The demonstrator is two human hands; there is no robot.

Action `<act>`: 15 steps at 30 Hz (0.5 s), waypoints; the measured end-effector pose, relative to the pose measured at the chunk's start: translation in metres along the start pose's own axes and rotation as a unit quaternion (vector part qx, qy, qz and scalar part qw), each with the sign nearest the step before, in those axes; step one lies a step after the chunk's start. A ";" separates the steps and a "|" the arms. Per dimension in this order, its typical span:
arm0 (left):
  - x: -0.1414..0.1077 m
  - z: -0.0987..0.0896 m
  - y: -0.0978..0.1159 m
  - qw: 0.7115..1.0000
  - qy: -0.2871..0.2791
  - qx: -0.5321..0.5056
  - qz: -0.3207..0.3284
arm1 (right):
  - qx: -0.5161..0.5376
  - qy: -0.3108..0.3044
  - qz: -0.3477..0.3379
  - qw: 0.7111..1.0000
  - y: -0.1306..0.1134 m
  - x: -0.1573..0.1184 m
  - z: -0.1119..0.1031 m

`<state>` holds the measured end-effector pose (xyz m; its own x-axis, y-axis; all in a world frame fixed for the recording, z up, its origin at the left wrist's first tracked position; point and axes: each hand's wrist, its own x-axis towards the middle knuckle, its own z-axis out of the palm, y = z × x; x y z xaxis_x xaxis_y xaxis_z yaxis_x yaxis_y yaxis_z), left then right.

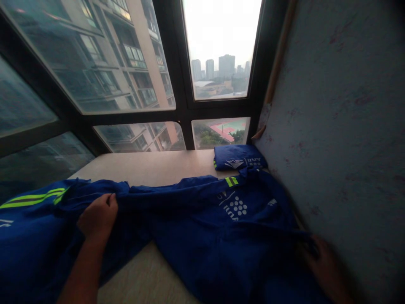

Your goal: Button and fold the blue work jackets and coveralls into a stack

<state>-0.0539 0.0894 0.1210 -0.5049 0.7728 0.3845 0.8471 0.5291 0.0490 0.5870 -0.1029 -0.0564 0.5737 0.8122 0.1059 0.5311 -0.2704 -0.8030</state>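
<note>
A dark blue work jacket [196,223] lies spread across the ledge, with white print and a short yellow-green strip on its right part. My left hand [98,216] is closed in a fist on the cloth at the left. Yellow-green stripes [34,198] run over the blue cloth beyond that hand; whether this is the same garment I cannot tell. In shadow at the lower right, my right hand [324,259] grips the jacket's edge, which is drawn up into a fold. A folded blue garment [238,157] with white print sits behind the jacket, by the window.
The pale ledge [152,164] shows behind the jacket and below it. Dark window frames [186,112] border the far and left sides. A patterned wall [341,126] rises close on the right, near my right hand. Its paper curls at the window corner.
</note>
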 end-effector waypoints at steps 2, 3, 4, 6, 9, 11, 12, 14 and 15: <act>-0.004 -0.009 0.004 0.999 0.048 0.019 0.011 | 0.041 -0.017 0.009 0.999 -0.015 -0.003 0.025; -0.009 -0.009 0.010 0.996 0.078 0.012 0.047 | 0.058 -0.022 0.012 0.998 -0.026 -0.003 0.041; -0.017 -0.007 0.019 0.990 0.099 -0.004 0.101 | 0.068 -0.024 0.012 0.997 -0.039 -0.001 0.057; -0.036 0.003 0.046 0.971 0.077 -0.042 0.223 | 0.067 -0.031 0.000 0.997 -0.066 0.005 0.088; -0.071 0.028 0.103 0.935 -0.050 -0.074 0.343 | 0.011 -0.045 -0.044 0.998 -0.104 0.012 0.127; -0.091 0.044 0.143 0.915 -0.133 -0.089 0.370 | -0.028 -0.044 -0.076 0.996 -0.122 0.013 0.145; -0.100 0.051 0.161 0.905 -0.169 -0.100 0.377 | -0.034 -0.041 -0.089 0.995 -0.128 0.013 0.151; -0.116 0.059 0.192 0.878 -0.248 -0.124 0.391 | -0.020 -0.035 -0.104 0.994 -0.133 0.011 0.159; -0.123 0.061 0.203 0.863 -0.283 -0.138 0.396 | -0.003 -0.032 -0.108 0.994 -0.133 0.010 0.161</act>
<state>0.1701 0.1233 0.0272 0.3161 0.9424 -0.1095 0.9313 -0.2863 0.2253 0.4219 0.0247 -0.0433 0.4063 0.8823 0.2375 0.6415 -0.0903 -0.7618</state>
